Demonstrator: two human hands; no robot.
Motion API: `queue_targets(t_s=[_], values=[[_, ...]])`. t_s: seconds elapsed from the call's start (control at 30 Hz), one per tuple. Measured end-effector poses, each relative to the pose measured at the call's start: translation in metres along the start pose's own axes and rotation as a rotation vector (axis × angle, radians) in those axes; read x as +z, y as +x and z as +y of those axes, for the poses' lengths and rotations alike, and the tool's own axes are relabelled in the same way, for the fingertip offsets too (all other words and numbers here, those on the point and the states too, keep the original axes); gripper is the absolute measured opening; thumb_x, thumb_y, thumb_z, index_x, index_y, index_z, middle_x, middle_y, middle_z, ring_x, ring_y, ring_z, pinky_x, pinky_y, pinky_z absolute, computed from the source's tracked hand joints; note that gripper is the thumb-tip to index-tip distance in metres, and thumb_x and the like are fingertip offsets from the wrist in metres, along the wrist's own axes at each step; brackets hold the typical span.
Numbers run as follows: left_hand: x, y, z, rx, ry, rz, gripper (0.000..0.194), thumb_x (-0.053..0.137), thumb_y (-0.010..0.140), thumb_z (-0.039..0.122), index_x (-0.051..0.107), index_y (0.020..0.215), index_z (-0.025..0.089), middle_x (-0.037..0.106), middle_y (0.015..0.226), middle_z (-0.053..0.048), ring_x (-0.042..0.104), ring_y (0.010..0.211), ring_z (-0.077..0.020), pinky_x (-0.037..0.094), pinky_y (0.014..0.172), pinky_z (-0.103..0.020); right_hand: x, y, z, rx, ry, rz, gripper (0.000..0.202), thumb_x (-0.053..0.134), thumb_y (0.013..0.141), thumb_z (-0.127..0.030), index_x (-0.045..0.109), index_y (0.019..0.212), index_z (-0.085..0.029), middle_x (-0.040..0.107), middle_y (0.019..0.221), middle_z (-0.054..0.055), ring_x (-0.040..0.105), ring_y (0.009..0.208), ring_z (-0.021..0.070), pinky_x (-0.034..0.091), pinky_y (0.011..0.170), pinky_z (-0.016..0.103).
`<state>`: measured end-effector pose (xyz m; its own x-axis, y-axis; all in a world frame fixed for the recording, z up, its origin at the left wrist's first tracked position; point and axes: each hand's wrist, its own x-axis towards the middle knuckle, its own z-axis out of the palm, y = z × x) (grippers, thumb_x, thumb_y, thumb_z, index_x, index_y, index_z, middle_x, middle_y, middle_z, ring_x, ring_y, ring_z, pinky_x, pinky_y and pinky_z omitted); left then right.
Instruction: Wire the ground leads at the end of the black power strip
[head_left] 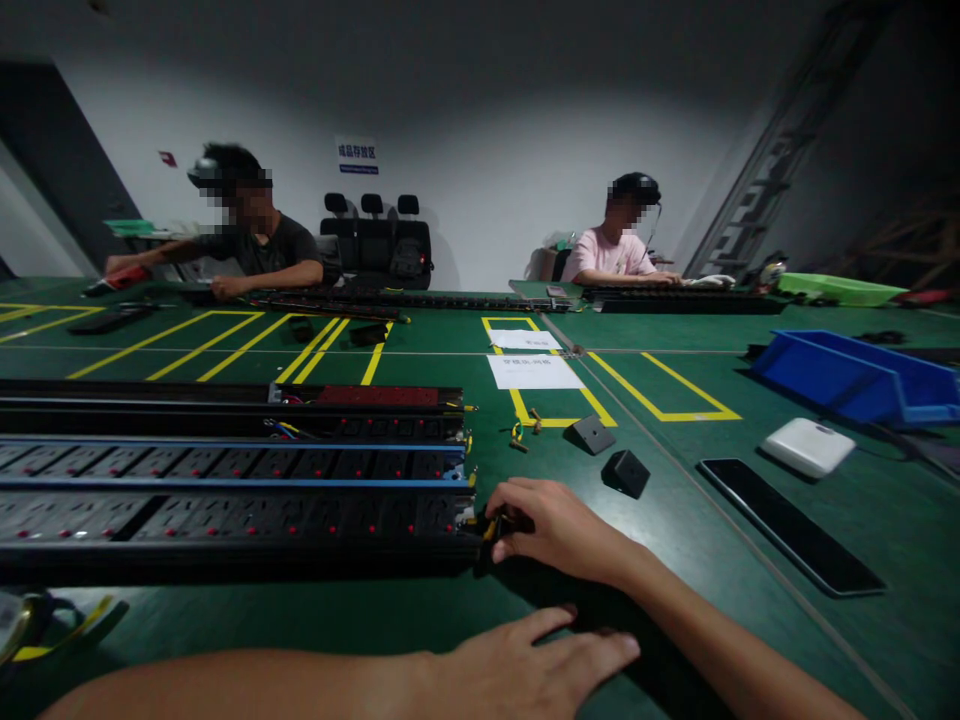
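My right hand [555, 525] is at the open right end of the nearest black power strip [300, 515]. Its thumb and fingers are pinched around a short yellow wire [491, 530] that sticks out of that end; the fingers partly hide it. Nearer to me, my left hand [525, 665] is held low over the table with its fingers spread and nothing in them. A blue-edged power strip [247, 463] lies directly behind the nearest one. Two small black end caps, one upright [625, 473] and one tilted [590, 435], rest just beyond my right hand.
On the green table [675, 620] lie a dark phone [787, 525], a white box [808, 447], a blue bin [855, 375] and paper sheets [534, 371]. More strips [375, 397] lie behind. A yellow-green wire [517, 432] lies beyond them. Two people [259, 245] work across the table.
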<state>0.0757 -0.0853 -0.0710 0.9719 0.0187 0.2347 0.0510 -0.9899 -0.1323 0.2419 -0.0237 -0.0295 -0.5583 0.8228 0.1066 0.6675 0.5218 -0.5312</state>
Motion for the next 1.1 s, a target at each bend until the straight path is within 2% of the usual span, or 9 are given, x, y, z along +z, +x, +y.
queue_targets(t_s=[0.1, 0.17, 0.37, 0.57, 0.73, 0.93, 1.1], values=[[0.003, -0.003, 0.004, -0.032, -0.073, -0.017, 0.056, 0.050, 0.095, 0.030, 0.045, 0.151, 0.025, 0.043, 0.156, -0.010, 0.044, 0.141, -0.0255, 0.047, 0.109, -0.036, 0.000, 0.000, -0.001, 0.003, -0.028, -0.009, 0.028, 0.079, 0.082, -0.031, 0.066, 0.106, -0.025, 0.068, 0.093, 0.000, 0.063, 0.083, 0.0169, 0.040, 0.070, 0.026], [0.009, -0.003, 0.006, -0.058, -0.113, -0.035, 0.065, 0.057, 0.091, 0.030, 0.040, 0.153, 0.029, 0.042, 0.157, -0.009, 0.049, 0.136, -0.0279, 0.049, 0.105, -0.037, 0.000, 0.000, -0.001, 0.009, -0.030, -0.012, 0.028, 0.078, 0.082, -0.032, 0.066, 0.106, -0.025, 0.069, 0.095, 0.000, 0.063, 0.084, 0.0172, 0.040, 0.071, 0.026], [0.024, -0.002, 0.007, -0.084, -0.205, -0.054, 0.070, 0.060, 0.088, 0.029, 0.036, 0.154, 0.031, 0.044, 0.155, -0.009, 0.053, 0.130, -0.0280, 0.051, 0.101, -0.037, -0.001, 0.000, -0.002, 0.020, -0.009, -0.020, 0.030, 0.080, 0.080, -0.036, 0.066, 0.105, -0.026, 0.069, 0.093, 0.000, 0.062, 0.082, 0.0170, 0.039, 0.069, 0.026], [0.023, -0.003, 0.006, -0.176, -0.321, -0.126, 0.067, 0.058, 0.092, 0.031, 0.032, 0.154, 0.027, 0.047, 0.150, -0.012, 0.055, 0.127, -0.0251, 0.052, 0.098, -0.035, -0.002, 0.001, -0.002, 0.015, -0.005, -0.021, 0.030, 0.080, 0.080, -0.036, 0.067, 0.105, -0.025, 0.068, 0.092, 0.000, 0.061, 0.080, 0.0168, 0.037, 0.067, 0.026], [0.021, -0.004, 0.008, -0.093, -0.275, -0.075, 0.063, 0.061, 0.089, 0.028, 0.041, 0.150, 0.026, 0.047, 0.150, -0.015, 0.054, 0.130, -0.0298, 0.050, 0.101, -0.038, -0.003, 0.001, -0.003, 0.018, 0.009, -0.025, 0.027, 0.078, 0.081, -0.036, 0.067, 0.103, -0.025, 0.067, 0.090, 0.000, 0.060, 0.078, 0.0160, 0.038, 0.067, 0.025], [0.023, 0.000, 0.006, -0.176, -0.277, -0.110, 0.057, 0.056, 0.094, 0.030, 0.042, 0.148, 0.019, 0.053, 0.143, -0.014, 0.059, 0.124, -0.0243, 0.053, 0.095, -0.032, -0.003, 0.001, -0.003, 0.010, 0.022, -0.021, 0.025, 0.078, 0.081, -0.034, 0.067, 0.102, -0.024, 0.067, 0.088, 0.000, 0.060, 0.076, 0.0152, 0.038, 0.065, 0.025], [0.024, 0.001, 0.004, -0.013, -0.043, -0.010, 0.047, 0.046, 0.101, 0.034, 0.048, 0.146, 0.022, 0.058, 0.138, -0.016, 0.056, 0.128, -0.0242, 0.046, 0.104, -0.035, -0.002, 0.002, -0.002, 0.007, 0.015, -0.011, 0.026, 0.079, 0.080, -0.032, 0.067, 0.101, -0.023, 0.067, 0.086, -0.001, 0.059, 0.074, 0.0148, 0.037, 0.064, 0.024]])
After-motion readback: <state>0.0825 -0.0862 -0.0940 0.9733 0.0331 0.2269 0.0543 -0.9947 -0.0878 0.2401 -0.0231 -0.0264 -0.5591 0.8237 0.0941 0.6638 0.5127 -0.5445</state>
